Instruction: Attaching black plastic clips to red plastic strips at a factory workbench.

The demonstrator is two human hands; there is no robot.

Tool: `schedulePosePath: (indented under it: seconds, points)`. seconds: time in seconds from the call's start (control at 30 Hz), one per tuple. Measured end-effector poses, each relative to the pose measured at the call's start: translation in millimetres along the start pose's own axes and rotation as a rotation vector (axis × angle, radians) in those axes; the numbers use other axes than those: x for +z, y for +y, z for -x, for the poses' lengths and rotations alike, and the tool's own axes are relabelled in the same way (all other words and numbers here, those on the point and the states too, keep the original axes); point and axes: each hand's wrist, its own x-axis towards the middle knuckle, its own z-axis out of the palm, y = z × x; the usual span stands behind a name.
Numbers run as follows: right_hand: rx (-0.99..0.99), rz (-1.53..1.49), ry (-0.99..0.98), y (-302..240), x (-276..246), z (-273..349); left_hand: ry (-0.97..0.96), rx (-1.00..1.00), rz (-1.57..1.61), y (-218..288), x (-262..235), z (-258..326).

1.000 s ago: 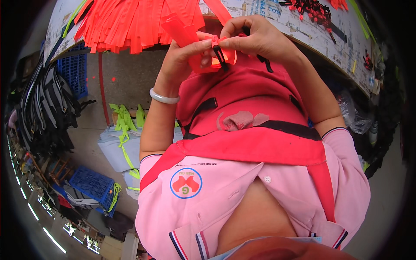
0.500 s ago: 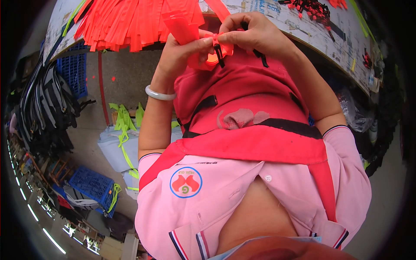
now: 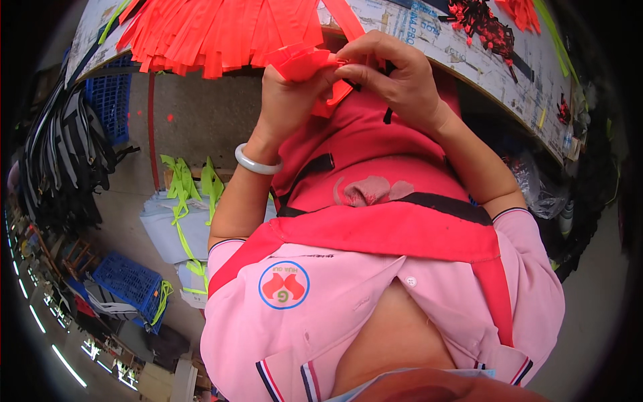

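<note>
Both my hands meet at the near edge of the table, above my red apron. My left hand, with a pale bangle at its wrist, is closed round an orange-red strap; part of the strap hangs in a loop below the fingers. My right hand pinches a small red piece at the strap's end between thumb and forefinger. A black strip hangs below the right palm. The curled fingers hide much of the small piece and how it joins the strap.
Many orange-red straps lie fanned over the table edge at left. Small black-and-red pieces are heaped on the table at right. Dark straps hang at far left, with a blue crate lower down.
My left hand has turned and closed further round the strap, folding its upright part down. The right hand has shifted slightly; the black tab between the hands is now mostly hidden.
</note>
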Motion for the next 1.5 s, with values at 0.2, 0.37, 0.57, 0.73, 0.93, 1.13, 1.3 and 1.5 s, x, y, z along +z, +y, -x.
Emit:
schedulePosePath:
  seconds: [0.2, 0.37, 0.57, 0.73, 0.93, 1.13, 1.3, 1.5]
  points:
    - [-0.140, 0.119, 0.008, -2, 2, -1, -0.024, 0.074, 0.056, -4, 1, -2]
    - [-0.131, 0.060, 0.050, 6, 6, 3, -0.001, 0.039, 0.066, -10, 2, -1]
    - [-0.069, -0.038, 0.074, 16, 8, 8, 0.055, 0.064, 0.045, -12, 8, -1]
    - [-0.014, -0.098, 0.083, 16, 10, 8, 0.061, 0.042, -0.005, -11, 10, -1]
    - [0.001, 0.001, 0.034, 9, 8, 12, -0.026, -0.043, -0.021, -9, 5, 0]
    - [0.040, -0.015, 0.063, 17, 14, 18, 0.005, 0.020, -0.143, -14, 5, 0]
    - [0.017, -0.011, 0.082, 10, 10, 16, -0.090, -0.125, -0.037, -7, 4, -1]
    - [0.073, -0.067, 0.052, 12, 11, 16, 0.059, 0.036, -0.113, -10, 14, 1]
